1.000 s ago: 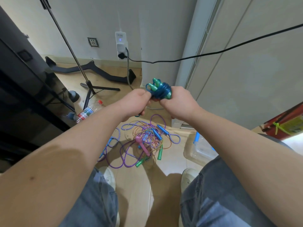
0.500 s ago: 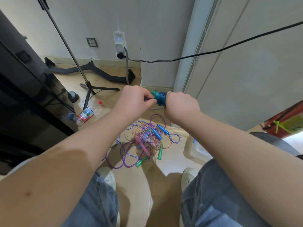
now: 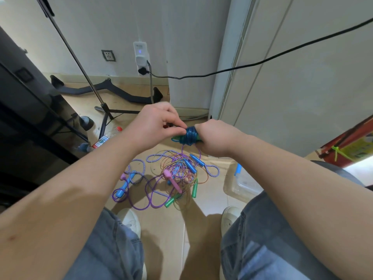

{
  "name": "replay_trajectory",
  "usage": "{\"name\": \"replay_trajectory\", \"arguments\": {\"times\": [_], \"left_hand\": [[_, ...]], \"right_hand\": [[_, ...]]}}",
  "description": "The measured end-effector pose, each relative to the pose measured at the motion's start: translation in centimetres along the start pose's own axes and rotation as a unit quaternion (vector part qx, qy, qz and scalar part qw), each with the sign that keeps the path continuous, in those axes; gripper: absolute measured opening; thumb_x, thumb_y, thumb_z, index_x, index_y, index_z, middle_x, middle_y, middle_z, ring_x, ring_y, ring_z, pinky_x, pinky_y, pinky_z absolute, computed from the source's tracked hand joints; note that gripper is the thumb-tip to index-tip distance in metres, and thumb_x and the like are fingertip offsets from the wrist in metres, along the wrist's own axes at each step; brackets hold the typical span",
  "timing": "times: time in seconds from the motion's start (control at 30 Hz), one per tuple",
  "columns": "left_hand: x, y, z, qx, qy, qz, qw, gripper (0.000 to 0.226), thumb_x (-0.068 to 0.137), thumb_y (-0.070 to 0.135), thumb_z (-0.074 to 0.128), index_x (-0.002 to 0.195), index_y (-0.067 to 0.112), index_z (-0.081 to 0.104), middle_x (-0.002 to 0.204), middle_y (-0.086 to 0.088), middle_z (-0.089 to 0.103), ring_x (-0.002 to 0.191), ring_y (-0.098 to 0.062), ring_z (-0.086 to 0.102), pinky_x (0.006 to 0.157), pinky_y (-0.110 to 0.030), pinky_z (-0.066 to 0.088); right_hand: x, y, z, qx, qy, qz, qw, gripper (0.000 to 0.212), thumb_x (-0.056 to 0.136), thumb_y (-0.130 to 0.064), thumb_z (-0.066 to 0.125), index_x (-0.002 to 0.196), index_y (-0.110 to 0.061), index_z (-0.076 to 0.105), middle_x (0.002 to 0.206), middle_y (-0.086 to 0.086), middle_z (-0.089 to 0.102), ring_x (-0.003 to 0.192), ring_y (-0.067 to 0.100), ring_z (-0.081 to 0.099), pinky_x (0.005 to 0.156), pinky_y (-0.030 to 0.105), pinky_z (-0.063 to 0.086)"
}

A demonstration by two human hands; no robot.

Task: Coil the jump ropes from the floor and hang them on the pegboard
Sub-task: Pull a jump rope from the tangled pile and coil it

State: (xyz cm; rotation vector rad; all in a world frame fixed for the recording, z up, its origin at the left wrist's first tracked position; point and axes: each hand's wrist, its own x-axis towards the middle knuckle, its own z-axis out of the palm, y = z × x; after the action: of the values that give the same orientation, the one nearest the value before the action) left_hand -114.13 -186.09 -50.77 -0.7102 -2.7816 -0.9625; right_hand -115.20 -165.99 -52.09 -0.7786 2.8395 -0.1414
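Observation:
A blue jump rope (image 3: 189, 136) with green handles is wound into a tight bundle, held in mid air between both hands. My right hand (image 3: 217, 138) grips the bundle's right end, hiding most of the handles. My left hand (image 3: 156, 127) pinches the rope's loose end at the bundle's left side. Below on the floor lies a tangled pile of jump ropes (image 3: 177, 174) with blue, pink and green handles and purple, striped and thin cords. No pegboard shows in the view.
A clear plastic bin (image 3: 240, 183) sits on the floor at the right. A tripod stand (image 3: 105, 110), a plastic bottle (image 3: 105, 139) and a black floor base (image 3: 113, 91) stand at the back left. A black cable (image 3: 262, 62) hangs across the wall. My shoes (image 3: 131, 221) flank the pile.
Both hands have lowered with the blue bundle, and the green handles that stuck up are now mostly hidden in my right hand. My left hand keeps wrapping the rope's end.

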Motion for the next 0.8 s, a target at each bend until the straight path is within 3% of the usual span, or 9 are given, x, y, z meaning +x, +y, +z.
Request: {"name": "replay_trajectory", "arguments": {"times": [0.1,0.17,0.23,0.3,0.37,0.4,0.53,0.67,0.8], "left_hand": [[-0.2,0.3,0.0,-0.128,-0.029,-0.102,0.986,0.01,0.079,0.025,0.081,0.086,0.033,0.078,0.094,0.012,0.069,0.082,0.003,0.065,0.08,-0.016,0.053],[-0.3,0.6,0.2,-0.189,-0.07,-0.154,0.967,0.009,0.081,0.02,0.08,0.086,0.028,0.079,0.082,0.006,0.075,0.078,-0.01,0.071,0.072,-0.028,0.06],[-0.4,0.6,0.4,-0.189,-0.076,-0.165,0.965,0.009,0.081,0.018,0.079,0.085,0.026,0.079,0.078,0.005,0.075,0.076,-0.015,0.072,0.067,-0.028,0.061],[-0.5,0.5,0.7,-0.191,-0.063,-0.167,0.965,0.008,0.082,0.018,0.079,0.086,0.025,0.079,0.079,0.003,0.076,0.076,-0.016,0.073,0.068,-0.027,0.061],[-0.4,0.4,0.9,-0.203,-0.048,-0.177,0.962,0.007,0.083,0.018,0.078,0.086,0.024,0.078,0.079,0.002,0.076,0.076,-0.016,0.073,0.069,-0.028,0.061],[-0.4,0.4,1.1,-0.214,-0.04,-0.183,0.959,0.006,0.083,0.019,0.078,0.087,0.024,0.078,0.079,0.003,0.076,0.077,-0.015,0.073,0.069,-0.029,0.061],[-0.2,0.3,1.0,-0.253,-0.038,-0.201,0.946,0.008,0.083,0.02,0.078,0.09,0.021,0.079,0.084,0.0,0.077,0.082,-0.016,0.073,0.074,-0.033,0.06],[-0.1,0.5,0.9,-0.347,-0.017,-0.26,0.901,0.01,0.082,0.015,0.078,0.091,0.013,0.074,0.083,-0.01,0.074,0.069,-0.015,0.07,0.064,-0.029,0.057],[0.2,0.6,1.2,-0.392,0.039,-0.319,0.862,0.008,0.085,0.021,0.075,0.087,0.017,0.069,0.073,0.001,0.069,0.065,-0.01,0.064,0.056,-0.022,0.053]], "right_hand": [[-0.3,0.5,0.0,0.034,0.012,-0.043,0.998,0.01,0.091,-0.031,0.058,0.093,-0.024,0.051,0.075,-0.006,0.052,0.073,0.023,0.052,0.063,0.03,0.037],[-0.4,0.6,0.3,0.034,0.013,-0.058,0.998,0.014,0.091,-0.034,0.059,0.101,-0.023,0.058,0.081,-0.005,0.058,0.075,0.023,0.053,0.065,0.03,0.038],[-0.5,0.6,0.6,0.036,0.0,-0.059,0.998,0.024,0.089,-0.04,0.064,0.104,-0.022,0.059,0.085,-0.003,0.062,0.082,0.025,0.06,0.066,0.031,0.041],[-0.5,0.5,0.6,0.07,-0.009,-0.046,0.996,0.048,0.081,-0.055,0.07,0.111,-0.02,0.059,0.09,-0.002,0.064,0.087,0.023,0.061,0.069,0.031,0.043],[-0.6,0.1,0.3,0.153,0.001,-0.032,0.988,0.078,0.074,-0.072,0.066,0.133,-0.022,0.051,0.11,-0.002,0.067,0.099,0.019,0.061,0.08,0.03,0.047],[-0.6,-0.2,0.3,0.187,0.013,-0.029,0.982,0.083,0.074,-0.075,0.062,0.138,-0.025,0.045,0.116,-0.002,0.066,0.103,0.018,0.062,0.085,0.032,0.049],[-0.4,-1.1,0.4,0.208,0.042,-0.051,0.976,0.04,0.086,-0.062,0.061,0.108,-0.03,0.053,0.083,-0.013,0.06,0.074,0.005,0.056,0.067,0.029,0.043],[-0.5,-1.1,0.2,0.232,0.062,-0.069,0.968,0.036,0.092,-0.051,0.061,0.119,-0.027,0.059,0.096,-0.008,0.066,0.084,0.012,0.059,0.074,0.031,0.047],[-0.3,-1.7,-0.2,0.27,0.141,-0.061,0.951,0.028,0.101,-0.041,0.048,0.109,-0.021,0.067,0.096,-0.002,0.065,0.091,0.014,0.057,0.082,0.033,0.046]]}}
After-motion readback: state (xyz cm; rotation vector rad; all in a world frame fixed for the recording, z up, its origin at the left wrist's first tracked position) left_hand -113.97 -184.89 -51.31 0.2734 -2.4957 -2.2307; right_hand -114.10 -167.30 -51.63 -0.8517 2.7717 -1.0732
